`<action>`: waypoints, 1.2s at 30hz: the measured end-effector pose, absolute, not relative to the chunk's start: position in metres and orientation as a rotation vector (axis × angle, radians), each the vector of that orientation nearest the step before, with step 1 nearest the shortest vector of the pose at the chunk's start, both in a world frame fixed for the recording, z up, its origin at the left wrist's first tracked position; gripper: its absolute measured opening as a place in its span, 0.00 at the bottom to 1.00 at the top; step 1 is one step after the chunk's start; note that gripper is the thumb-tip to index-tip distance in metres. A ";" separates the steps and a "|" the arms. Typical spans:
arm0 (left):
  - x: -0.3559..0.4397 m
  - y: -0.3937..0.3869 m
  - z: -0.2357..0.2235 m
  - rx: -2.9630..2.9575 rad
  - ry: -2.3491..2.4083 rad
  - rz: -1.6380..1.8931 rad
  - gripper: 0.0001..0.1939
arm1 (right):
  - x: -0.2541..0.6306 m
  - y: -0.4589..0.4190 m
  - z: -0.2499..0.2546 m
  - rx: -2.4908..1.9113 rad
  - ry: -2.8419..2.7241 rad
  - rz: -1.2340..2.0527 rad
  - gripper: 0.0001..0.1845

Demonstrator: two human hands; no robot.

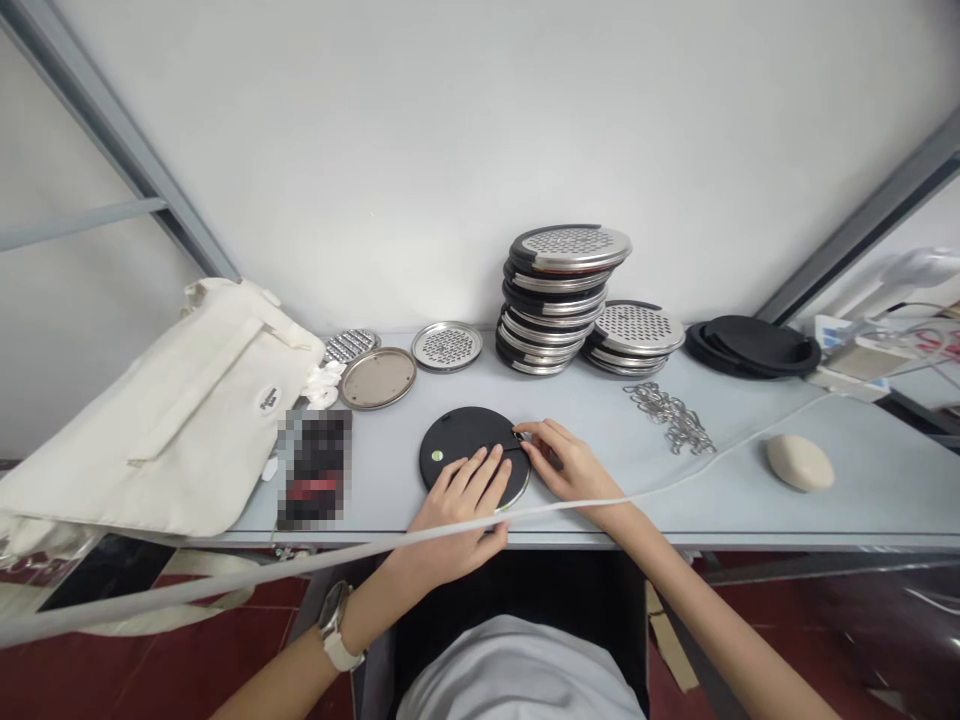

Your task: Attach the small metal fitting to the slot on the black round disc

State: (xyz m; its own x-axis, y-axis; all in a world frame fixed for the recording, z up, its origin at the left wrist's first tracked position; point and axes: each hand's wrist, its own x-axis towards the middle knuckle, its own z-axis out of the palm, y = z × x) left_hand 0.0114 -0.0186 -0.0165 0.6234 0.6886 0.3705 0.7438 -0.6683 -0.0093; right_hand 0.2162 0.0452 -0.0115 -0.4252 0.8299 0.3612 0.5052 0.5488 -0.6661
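Observation:
A round black disc [469,430] with a small green-and-white sticker lies near the table's front edge. A thin slit runs in from its right side, and a bit of silver rim shows at the lower right. My left hand [469,500] rests on the disc with its fingers stretched out flat. At the right edge, my right hand [566,462] pinches a small metal clip [517,436] against the slit; the fingers partly hide it. To the right lies a loose pile of small metal clips [671,418].
Behind stand a tall stack of round graters [566,300] and a shorter stack [637,340]. Black discs [754,347], a cream rounded object [799,462] and a white cable [720,462] are right. Metal plates [379,378] and a white bag [172,410] are left.

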 end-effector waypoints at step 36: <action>0.012 -0.019 -0.015 -2.652 -1.181 -0.553 0.29 | 0.217 0.043 -0.009 -1.129 -2.075 0.729 0.10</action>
